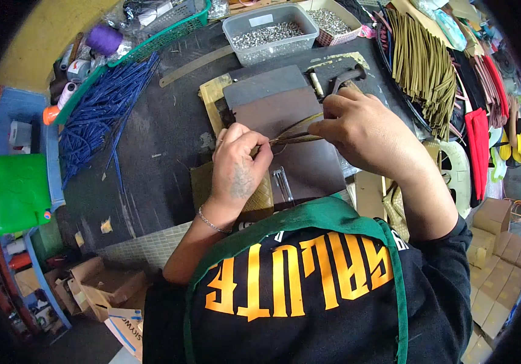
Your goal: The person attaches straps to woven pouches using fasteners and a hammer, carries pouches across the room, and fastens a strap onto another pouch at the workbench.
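Note:
Between my hands is a narrow brown strip, looped into two strands just above a dark slab. My left hand pinches its left end between thumb and fingertips. Closed round the other end is my right hand, whose fingers partly hide it. Thin metal tools lie on the slab near my body. An olive-brown patterned piece sits under and beside my left wrist. Beyond my right hand rests a hammer, with a small pale cylinder next to it.
At the back stand a clear bin of small metal parts and a pink basket with more. Blue strips are heaped on the left beside a green basket. Olive straps are piled on the right. A metal ruler lies behind the slab.

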Tool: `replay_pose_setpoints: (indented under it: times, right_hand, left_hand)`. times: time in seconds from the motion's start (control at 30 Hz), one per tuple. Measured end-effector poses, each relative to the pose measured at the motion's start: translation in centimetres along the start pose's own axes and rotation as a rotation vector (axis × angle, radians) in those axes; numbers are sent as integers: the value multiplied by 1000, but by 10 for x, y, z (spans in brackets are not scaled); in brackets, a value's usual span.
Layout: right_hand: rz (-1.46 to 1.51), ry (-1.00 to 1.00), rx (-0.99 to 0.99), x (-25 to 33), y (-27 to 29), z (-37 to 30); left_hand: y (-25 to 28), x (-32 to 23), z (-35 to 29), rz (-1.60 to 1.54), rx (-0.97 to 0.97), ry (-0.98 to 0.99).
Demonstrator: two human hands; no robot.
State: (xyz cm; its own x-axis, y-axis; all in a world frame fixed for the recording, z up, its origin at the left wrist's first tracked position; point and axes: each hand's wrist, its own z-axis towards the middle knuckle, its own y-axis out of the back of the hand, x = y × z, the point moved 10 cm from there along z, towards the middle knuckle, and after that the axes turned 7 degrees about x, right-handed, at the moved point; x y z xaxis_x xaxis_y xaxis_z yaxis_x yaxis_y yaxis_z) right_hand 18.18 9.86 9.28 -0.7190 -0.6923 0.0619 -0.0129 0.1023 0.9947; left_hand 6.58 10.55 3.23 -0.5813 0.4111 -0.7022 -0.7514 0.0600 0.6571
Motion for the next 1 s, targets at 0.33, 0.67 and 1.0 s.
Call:
replay_pose_setpoints:
  times: [0.33, 0.67, 1.0]
  right_hand:
    - [89, 5, -50, 0, 2, 4]
    - [22, -9, 50, 2, 2, 14]
    - [24, 0, 35, 3, 3, 17]
  left_hand:
    - [-4, 7, 1, -44, 23, 36]
    - [-8, 18, 3, -86, 85, 94]
    - [-8, 31, 7, -199, 96, 225]
